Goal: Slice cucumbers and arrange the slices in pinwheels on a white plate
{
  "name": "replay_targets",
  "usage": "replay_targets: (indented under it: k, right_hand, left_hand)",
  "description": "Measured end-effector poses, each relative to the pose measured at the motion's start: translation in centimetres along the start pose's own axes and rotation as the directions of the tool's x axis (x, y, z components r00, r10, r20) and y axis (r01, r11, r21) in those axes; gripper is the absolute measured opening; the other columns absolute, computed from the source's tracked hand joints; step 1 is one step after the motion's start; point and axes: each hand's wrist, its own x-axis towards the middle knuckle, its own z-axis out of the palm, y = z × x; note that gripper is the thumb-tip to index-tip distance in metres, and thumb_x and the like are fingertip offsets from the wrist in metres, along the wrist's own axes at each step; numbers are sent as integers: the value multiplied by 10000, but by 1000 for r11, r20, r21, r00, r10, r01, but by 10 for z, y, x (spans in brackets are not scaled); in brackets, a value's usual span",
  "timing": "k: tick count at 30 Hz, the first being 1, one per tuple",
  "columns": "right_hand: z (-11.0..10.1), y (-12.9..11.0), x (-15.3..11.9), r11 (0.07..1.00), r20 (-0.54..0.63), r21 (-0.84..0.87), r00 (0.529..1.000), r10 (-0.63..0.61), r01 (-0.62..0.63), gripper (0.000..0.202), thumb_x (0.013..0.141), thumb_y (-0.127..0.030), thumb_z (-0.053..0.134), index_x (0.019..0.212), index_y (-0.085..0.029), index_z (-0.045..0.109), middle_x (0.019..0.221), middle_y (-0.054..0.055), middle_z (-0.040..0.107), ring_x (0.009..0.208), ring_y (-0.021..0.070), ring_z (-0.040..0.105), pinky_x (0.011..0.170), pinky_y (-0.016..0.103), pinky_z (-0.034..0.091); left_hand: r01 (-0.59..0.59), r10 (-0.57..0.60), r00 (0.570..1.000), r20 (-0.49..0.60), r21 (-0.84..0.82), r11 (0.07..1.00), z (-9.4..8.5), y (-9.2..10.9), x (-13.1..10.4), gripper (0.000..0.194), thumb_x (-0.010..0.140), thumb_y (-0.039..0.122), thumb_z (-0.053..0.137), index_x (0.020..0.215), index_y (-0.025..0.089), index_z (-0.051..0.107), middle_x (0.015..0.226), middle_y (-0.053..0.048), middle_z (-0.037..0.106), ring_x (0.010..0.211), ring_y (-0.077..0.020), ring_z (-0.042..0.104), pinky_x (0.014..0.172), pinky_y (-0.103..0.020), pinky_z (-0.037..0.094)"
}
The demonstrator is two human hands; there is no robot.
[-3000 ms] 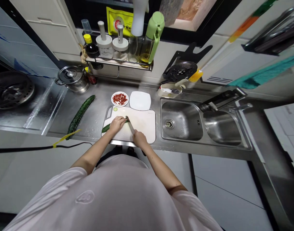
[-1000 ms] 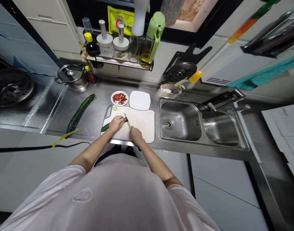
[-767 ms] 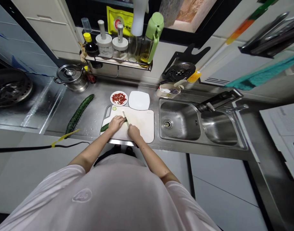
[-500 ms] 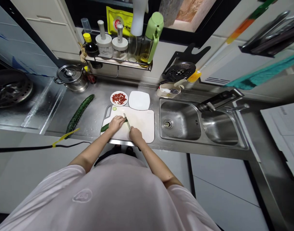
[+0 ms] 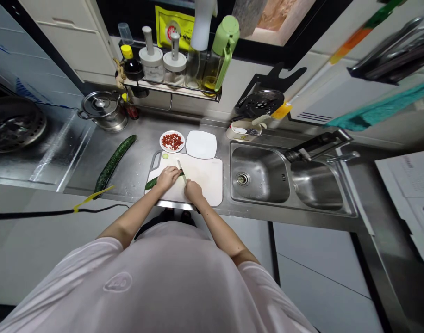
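My left hand (image 5: 168,178) presses on a green cucumber (image 5: 151,184) lying on the white cutting board (image 5: 208,180). A knife (image 5: 182,170) is gripped in my right hand (image 5: 193,190), its blade at the cucumber's right end, close by my left fingertips. One pale cucumber slice (image 5: 165,156) rests near the board's handle. Behind the board stand a small plate of chopped red pieces (image 5: 172,141) and a bare white square plate (image 5: 201,144). A whole long cucumber (image 5: 115,164) lies on the counter to the left.
The double sink (image 5: 260,173) is right of the board. A lidded steel pot (image 5: 104,111) stands at the back left, near a burner (image 5: 15,125). Above the counter hangs a shelf (image 5: 170,90) with bottles and jars. A box (image 5: 244,131) sits behind the sink.
My right hand and the knife have shifted slightly left and up. My left hand stays on the cucumber, almost unmoved.
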Motion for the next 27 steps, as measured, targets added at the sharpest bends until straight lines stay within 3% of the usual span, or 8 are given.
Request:
replay_targets:
  k: [9,20,27]
  right_hand:
    - [0,-1,9,1000,-24,6,1000,-3,4,270,911,-86,350,1119,-120,519,1022,144,673,973,228,650,789,305,481]
    - [10,7,-12,998,18,9,998,57,-58,248,922,-104,361,1117,-130,512,1008,152,668,959,228,651,787,305,464]
    - [10,5,-4,999,16,1,999,41,-41,238,916,-105,365,1090,-129,525,1005,151,669,936,237,657,751,307,475]
  left_hand:
    - [-14,14,1000,-7,12,1000,2,-2,-1,252,931,250,477,1055,229,696,1012,-65,654,951,-201,553,852,-345,466]
    - [-18,19,1000,-20,20,1000,1,1,-1,265,946,295,460,1014,215,703,994,-68,656,935,-193,551,849,-342,459]
    - [-14,14,1000,-20,5,1000,2,1,-1,258,943,285,466,1035,219,698,1006,-65,657,957,-194,549,863,-343,458]
